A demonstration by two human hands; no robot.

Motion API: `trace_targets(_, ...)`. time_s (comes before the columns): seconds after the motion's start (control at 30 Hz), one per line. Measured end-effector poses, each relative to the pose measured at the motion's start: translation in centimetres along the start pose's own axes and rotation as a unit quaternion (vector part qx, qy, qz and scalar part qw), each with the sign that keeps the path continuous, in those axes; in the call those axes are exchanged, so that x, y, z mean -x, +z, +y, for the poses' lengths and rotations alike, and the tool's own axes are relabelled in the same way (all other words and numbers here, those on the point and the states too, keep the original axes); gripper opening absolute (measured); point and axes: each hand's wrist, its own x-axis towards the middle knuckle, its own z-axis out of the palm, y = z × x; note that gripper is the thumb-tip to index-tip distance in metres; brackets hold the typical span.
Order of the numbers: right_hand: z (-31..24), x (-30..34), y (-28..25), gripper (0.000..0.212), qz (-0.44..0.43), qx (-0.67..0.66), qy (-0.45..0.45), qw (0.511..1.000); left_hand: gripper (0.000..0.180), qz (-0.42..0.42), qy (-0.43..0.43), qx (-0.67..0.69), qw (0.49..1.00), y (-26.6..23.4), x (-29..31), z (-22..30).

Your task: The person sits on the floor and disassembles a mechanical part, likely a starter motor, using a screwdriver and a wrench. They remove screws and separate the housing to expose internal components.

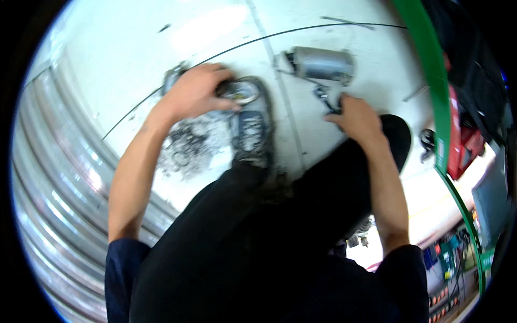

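My left hand is curled, thumb and fingers closed round a metal part with a round open end. That end rests at the toe of my shoe; the hand hides the rest, though some metal shows beyond the knuckles. My right hand is closed on the dark handle of a hand tool with a shiny head, perhaps a wrench; blur hides its exact kind. Just beyond the tool, a grey metal cylinder, like a motor housing, lies on its side.
Black debris is scattered on the pale floor left of my shoe. A thin rod lies at the far side. Ridged metal lines the left. At right stand a green frame, a red object and a small dark part.
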Motion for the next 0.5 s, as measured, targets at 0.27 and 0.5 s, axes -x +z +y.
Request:
trace_targets(0.27,10.8,0.5,-1.1,0.052,0.25,-0.148,0.068,0.955,0.063,0.093,-0.045,0.016,0.995,-1.5,1.2,1.4)
trace_targets(0.5,7.6,3.8,-2.5,0.064,0.245,-0.392,-0.035,0.886,0.079,0.279,0.024,0.041,0.959,-3.4,4.0,5.7)
